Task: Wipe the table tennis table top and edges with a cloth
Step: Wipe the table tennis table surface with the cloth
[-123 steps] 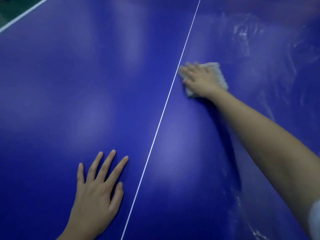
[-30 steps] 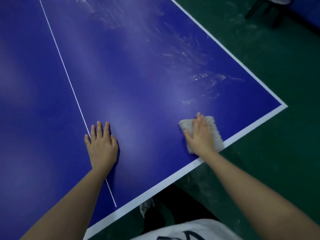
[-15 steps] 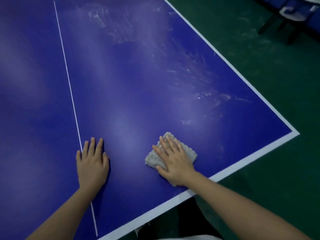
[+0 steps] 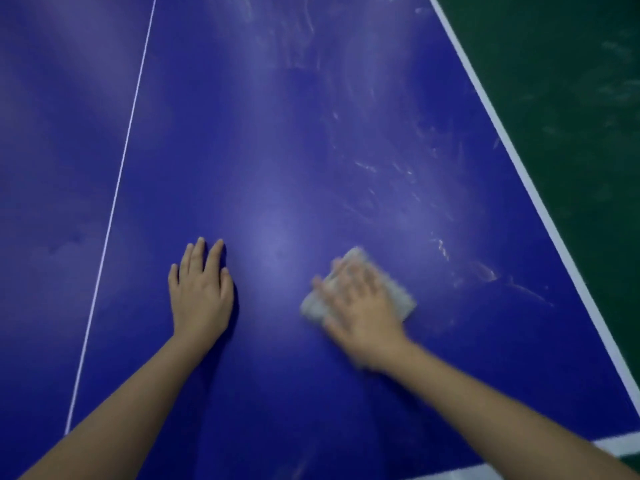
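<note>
The blue table tennis table (image 4: 277,133) fills most of the view, with a thin white centre line (image 4: 121,174) on the left and a white edge stripe (image 4: 519,168) on the right. My right hand (image 4: 360,306) presses flat on a pale grey cloth (image 4: 401,296) lying on the table top, and it is blurred by motion. The cloth pokes out past my fingers and to the right of the palm. My left hand (image 4: 201,292) rests flat on the table, fingers nearly together, holding nothing, just right of the centre line. Whitish wet streaks (image 4: 398,174) mark the surface beyond the cloth.
Green floor (image 4: 571,98) lies past the table's right edge. The near end stripe (image 4: 616,443) shows at the lower right corner. The table's left half (image 4: 52,168) stretches away beyond the centre line.
The view has tilted so the table corner slid out to the lower right. My right hand with the cloth has shifted farther from the near edge. My left hand stays planted flat.
</note>
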Available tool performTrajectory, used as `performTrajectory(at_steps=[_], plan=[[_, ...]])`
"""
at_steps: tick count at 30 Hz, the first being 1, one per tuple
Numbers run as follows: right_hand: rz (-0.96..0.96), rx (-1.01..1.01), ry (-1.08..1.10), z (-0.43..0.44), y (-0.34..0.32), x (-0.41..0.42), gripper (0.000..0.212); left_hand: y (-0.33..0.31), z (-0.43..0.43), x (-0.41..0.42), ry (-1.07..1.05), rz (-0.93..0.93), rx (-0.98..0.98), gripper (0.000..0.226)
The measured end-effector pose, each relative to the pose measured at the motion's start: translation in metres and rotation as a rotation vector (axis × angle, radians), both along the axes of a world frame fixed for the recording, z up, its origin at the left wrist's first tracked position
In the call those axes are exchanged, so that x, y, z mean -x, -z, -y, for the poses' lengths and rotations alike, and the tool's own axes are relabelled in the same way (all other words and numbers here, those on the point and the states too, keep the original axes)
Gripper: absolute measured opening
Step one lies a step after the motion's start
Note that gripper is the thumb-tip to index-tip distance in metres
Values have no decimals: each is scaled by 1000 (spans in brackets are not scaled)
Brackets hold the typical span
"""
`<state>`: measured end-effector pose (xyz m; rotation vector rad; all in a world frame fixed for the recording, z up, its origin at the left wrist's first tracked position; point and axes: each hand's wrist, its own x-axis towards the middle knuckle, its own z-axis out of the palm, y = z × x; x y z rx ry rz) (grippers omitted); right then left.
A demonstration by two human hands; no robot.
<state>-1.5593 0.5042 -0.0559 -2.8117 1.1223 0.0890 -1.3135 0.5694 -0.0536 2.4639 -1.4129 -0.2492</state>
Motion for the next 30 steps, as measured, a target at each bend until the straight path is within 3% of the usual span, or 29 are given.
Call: performTrajectory(at_steps=[3,6,9,12,14,15,16,20,23,26,30], plan=[[17,-32,-405,-14,-1,-15,59,2,32,-11,-43,10,-44,47],[31,-26,-472,57,2,-24,56,8,44,-16,-48,56,-64,48],[32,-4,-175,170,7,-33,54,10,44,-16,-57,73,-70,54],[-2,37,312,266,9,-32,56,10,45,-17,-65,79,-80,56],[36,-21,511,282,4,-46,60,8,45,-16,-72,76,-85,56],[50,-40,507,272,5,-59,61,8,45,-16,-73,75,-89,57],[62,-42,421,252,7,-73,62,8,45,-15,-72,74,-92,58],[131,3,-316,130,10,-100,58,9,47,-16,-71,68,-90,60],[112,-114,-496,142,7,-117,55,10,46,-17,-73,62,-93,59],[115,-78,-253,243,10,-140,54,9,47,-17,-83,44,-94,59],[66,4,465,388,9,-115,54,9,47,-17,-91,27,-87,58]])
